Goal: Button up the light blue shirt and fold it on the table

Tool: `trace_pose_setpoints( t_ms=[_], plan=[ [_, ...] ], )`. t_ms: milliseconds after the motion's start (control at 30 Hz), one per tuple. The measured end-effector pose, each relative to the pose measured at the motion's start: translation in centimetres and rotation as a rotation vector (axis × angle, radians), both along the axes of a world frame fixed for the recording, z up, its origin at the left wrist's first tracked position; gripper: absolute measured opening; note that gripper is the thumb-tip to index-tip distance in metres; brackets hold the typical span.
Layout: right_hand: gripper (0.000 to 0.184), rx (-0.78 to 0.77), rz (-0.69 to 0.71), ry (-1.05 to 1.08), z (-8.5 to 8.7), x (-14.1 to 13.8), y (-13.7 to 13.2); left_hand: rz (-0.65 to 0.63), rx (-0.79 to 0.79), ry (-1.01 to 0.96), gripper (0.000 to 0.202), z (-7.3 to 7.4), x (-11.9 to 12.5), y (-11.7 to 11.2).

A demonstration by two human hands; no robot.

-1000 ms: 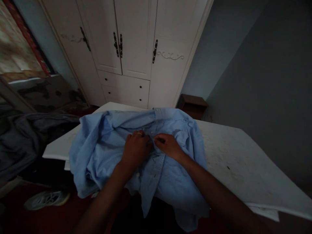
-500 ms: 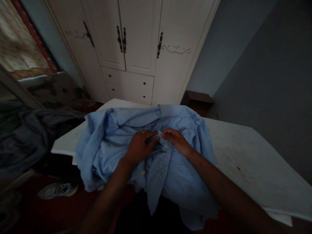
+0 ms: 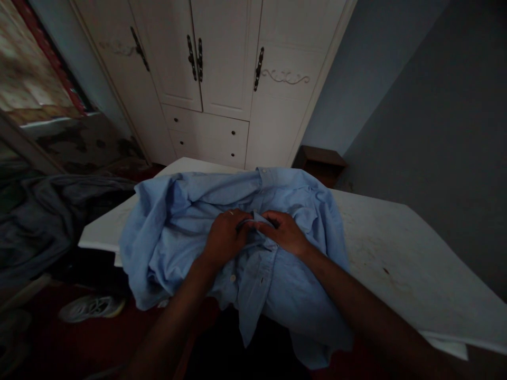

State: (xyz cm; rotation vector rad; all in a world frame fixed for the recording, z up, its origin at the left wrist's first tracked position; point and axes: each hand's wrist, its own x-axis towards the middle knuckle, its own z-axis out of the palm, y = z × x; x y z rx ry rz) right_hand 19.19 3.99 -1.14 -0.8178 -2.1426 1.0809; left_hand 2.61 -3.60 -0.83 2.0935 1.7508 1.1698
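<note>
A light blue button-up shirt lies spread over a white table, its lower hem hanging past the near edge. My left hand pinches the front placket near the shirt's middle, a ring showing on one finger. Close against it, my right hand grips the other side of the same placket, thumb and fingertips pressed together. Whatever button lies between the fingertips is hidden. Lower down, a pale button shows on one front edge and a buttonhole on the other, with the two edges apart there.
The white table extends to the right with a small dark mark on it. Beyond stands a white wardrobe with dark handles. A brown wooden box-like stand is by the wall. Grey cloth and a shoe are at left.
My right thumb and fingers have moved left, closing in on my left fingertips at the placket. The shirt lies almost as before; the view has shifted slightly.
</note>
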Motion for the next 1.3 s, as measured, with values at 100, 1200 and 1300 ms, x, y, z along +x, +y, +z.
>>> trace_pose_setpoints(
  t_ms=[100,1200,1300],
  plan=[
    [0.022,-0.085,-0.014,0.033,0.1,0.0,0.1,0.010,-0.004,-0.007,0.020,-0.1,0.0,0.0],
    [0.031,-0.354,0.096,0.227,-0.1,0.2,0.8,-0.017,0.057,0.004,0.027,-0.2,0.3,0.0],
    [0.031,-0.301,0.098,0.215,-0.1,0.1,0.8,0.006,0.060,0.056,0.029,-0.6,0.3,0.1]
  ],
)
